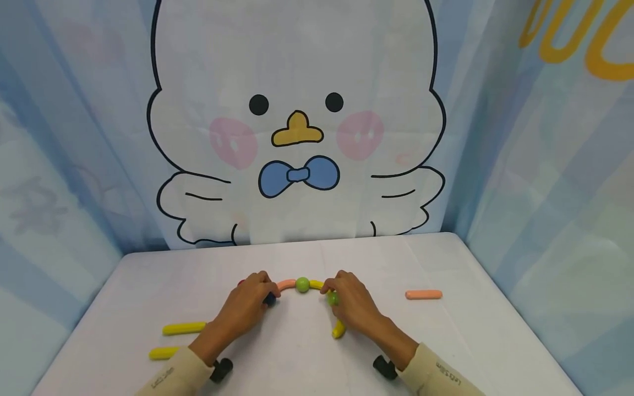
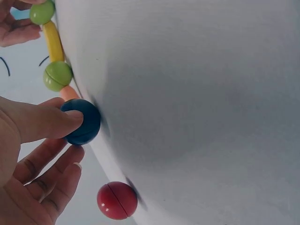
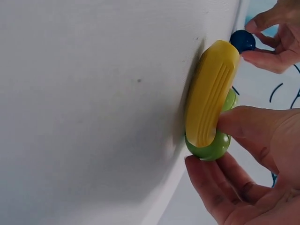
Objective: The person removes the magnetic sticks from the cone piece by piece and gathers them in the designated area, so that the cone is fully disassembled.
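Shown from left on the worktop (image 1: 470, 341): two yellow sticks (image 1: 184, 328); red ball (image 2: 117, 200); blue ball (image 2: 90, 130), pinched by the left hand (image 1: 250, 300), fingers curled; orange piece (image 1: 286, 285), green ball (image 1: 302, 284), yellow piece (image 1: 316, 284), arcing; second green ball (image 3: 211, 149), pinched likewise by the right hand (image 1: 354, 305); lower yellow piece (image 3: 211, 96), adjoining; orange stick (image 1: 424, 295), apart.

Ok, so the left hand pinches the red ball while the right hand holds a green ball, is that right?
Not quite: the left hand pinches the dark blue ball, as the left wrist view shows; the red ball sits apart from it. The right hand does hold a green ball.
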Available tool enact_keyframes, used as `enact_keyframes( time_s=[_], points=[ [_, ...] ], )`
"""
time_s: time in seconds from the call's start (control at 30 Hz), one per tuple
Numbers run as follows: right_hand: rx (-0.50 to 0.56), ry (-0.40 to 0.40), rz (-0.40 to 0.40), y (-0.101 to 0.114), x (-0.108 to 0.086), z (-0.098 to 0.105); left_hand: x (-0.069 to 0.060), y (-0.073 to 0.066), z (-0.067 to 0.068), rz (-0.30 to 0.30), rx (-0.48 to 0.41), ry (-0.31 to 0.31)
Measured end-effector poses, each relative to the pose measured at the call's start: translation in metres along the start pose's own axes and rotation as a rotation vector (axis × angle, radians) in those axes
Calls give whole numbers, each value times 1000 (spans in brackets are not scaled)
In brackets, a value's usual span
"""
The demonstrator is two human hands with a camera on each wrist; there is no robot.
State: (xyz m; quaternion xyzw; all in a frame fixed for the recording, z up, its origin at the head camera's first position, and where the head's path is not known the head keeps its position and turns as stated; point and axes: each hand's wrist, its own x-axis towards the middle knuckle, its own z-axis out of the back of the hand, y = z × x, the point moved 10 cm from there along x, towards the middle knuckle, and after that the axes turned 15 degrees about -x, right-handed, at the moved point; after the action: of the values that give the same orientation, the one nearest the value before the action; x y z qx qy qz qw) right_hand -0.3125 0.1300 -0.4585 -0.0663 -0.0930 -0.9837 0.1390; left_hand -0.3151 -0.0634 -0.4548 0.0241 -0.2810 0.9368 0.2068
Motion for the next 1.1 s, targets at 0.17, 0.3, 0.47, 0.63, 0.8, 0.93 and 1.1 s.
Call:
enact_keyframes(
  time_s=[0.17, 0.3, 0.47, 0.63, 0.8, 0.93, 1.1],
  points=[
    [57, -52, -49, -11, -6, 8, 0, -13, 4, -54, -7, -36],
    [139, -92, -100, -22, -15, 17, 3, -28, 4, -77, -66, -40],
    [202, -99, -149, -33, -26, 21, 12, -48, -6, -105, -152, -4],
    [273, -51, -192, -41, -35, 14, 22, -65, -20, -145, -216, 26],
    [316, -28, -194, -42, -41, 9, 33, -76, -34, -186, -242, 38],
    [334, 1, -204, -42, -43, 5, 40, -82, -45, -204, -257, 56],
    [361, 44, -201, -40, -44, 0, 48, -88, -58, -225, -247, 100]
  ],
)
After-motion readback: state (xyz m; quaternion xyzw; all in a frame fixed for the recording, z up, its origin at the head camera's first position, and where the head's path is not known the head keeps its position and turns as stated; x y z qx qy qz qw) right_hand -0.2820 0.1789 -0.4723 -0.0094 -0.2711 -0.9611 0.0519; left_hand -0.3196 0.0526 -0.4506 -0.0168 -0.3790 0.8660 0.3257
